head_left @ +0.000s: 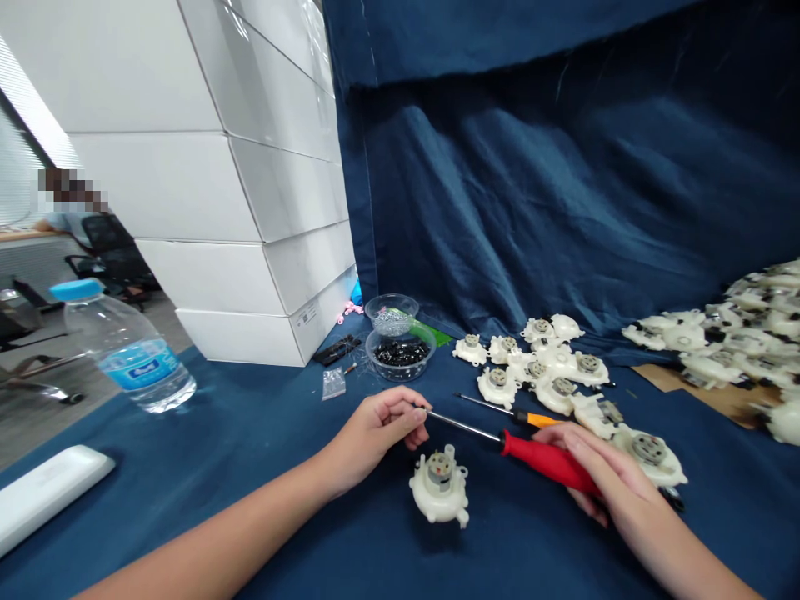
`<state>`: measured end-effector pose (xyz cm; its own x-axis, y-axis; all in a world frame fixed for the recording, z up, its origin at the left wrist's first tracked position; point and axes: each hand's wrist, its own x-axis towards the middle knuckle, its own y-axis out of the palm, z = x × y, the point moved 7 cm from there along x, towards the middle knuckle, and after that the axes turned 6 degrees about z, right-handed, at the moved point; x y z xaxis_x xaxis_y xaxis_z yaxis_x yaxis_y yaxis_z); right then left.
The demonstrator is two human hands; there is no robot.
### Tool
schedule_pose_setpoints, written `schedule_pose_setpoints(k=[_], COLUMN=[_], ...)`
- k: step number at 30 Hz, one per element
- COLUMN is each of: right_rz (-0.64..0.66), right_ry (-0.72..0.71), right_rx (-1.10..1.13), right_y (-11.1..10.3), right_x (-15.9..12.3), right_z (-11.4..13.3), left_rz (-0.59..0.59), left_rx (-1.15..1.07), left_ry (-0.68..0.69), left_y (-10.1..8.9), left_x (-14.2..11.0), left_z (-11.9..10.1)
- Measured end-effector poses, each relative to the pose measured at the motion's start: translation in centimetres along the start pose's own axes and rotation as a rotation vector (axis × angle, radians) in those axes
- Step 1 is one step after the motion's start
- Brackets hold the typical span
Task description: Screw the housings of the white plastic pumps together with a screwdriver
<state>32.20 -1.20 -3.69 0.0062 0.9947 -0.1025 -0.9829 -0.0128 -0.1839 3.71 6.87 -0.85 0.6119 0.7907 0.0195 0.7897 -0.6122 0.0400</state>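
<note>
A navy cloth covered the tabletop (268, 517), and more navy cloth (500, 192) hung behind it. Stacked white cartons (237, 208) stood ahead of the left hand (375, 435), with a water bottle (128, 352) farther left. Beyond the right hand (616, 477) lay a heap of white plastic motor housings (743, 333) on a cardboard sheet (662, 380), and a smaller group (537, 358) sat nearer it. One white plastic motor housing (439, 487) sat alone between the hands, just below them, touched by neither. The right hand was closed around the red handle of a screwdriver (547, 461), while the left hand's narrow pinch met the shaft near its tip; any screw there was too small to tell. An orange-handled screwdriver (531, 418) lay just beyond the shaft, and two clear bowls (397, 342) of small parts stood ahead of the left hand.
</note>
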Motion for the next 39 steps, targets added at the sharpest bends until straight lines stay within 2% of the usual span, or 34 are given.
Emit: schedule_pose_setpoints(k=[2,7,13,20,25,35,39], right_rz=[0.004,-0.066,-0.094,-0.105,-0.041,-0.128,-0.113], right_ry=[-0.013,-0.161,-0.203,-0.185,-0.163,-0.198,-0.136], right_rx=[-0.048,-0.081,-0.090,-0.195,-0.261,-0.248,-0.188], right_y=[0.1,0.5,0.4,0.3,0.8,0.1,-0.3], right_x=[-0.1,-0.5,-0.6,-0.7,-0.9,-0.9,-0.6], right_z=[0.4,1.3,1.0,1.6,2.0,1.7,1.5], left_rz=[0.000,-0.008,-0.026,-0.021,-0.022,-0.028,-0.029], left_rx=[-0.006,-0.007,-0.014,-0.020,0.000,0.035,0.038], left_ry=[-0.002,-0.003,0.010,0.027,0.030,0.010,0.012], left_y=[0.0,-0.1,-0.3,-0.2,0.0,-0.2,-0.2], left_x=[0.0,0.0,-0.2,0.1,0.0,-0.1,0.0], left_z=[0.0,0.0,0.0,0.2,0.0,0.2,0.2])
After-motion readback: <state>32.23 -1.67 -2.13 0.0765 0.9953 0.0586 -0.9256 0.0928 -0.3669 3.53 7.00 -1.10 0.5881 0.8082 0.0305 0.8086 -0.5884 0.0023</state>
